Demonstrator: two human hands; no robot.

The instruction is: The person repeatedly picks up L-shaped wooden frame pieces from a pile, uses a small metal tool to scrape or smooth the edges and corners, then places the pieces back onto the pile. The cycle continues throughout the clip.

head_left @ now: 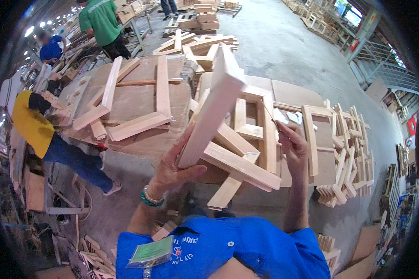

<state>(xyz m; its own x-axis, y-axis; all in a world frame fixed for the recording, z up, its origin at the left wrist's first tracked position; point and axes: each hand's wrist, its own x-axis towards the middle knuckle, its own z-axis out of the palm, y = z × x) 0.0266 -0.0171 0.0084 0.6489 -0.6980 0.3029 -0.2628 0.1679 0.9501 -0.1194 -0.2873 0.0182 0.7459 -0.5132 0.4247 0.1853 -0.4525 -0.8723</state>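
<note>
My left hand [168, 171] is wrapped round the lower end of a pale wooden frame piece [208, 122]. The piece is tilted up in front of me, with its far end raised and a corner block at the top. My right hand [294, 145] pinches a thin dark stick-like tool [271, 115], whose tip points up and left; its exact kind is too small to tell. Below and between my hands, joined wooden frame parts [239, 168] lie crossed on the cardboard-covered table [328, 165]. White scraps [293, 118] lie beside my right hand.
Stacked wooden frames [349, 156] stand at the right end of the table. More angled frame parts [139, 125] lie to the left. A person in a yellow top [32, 123] is at the far left; others in green [97, 21] and blue [51, 49] are farther back.
</note>
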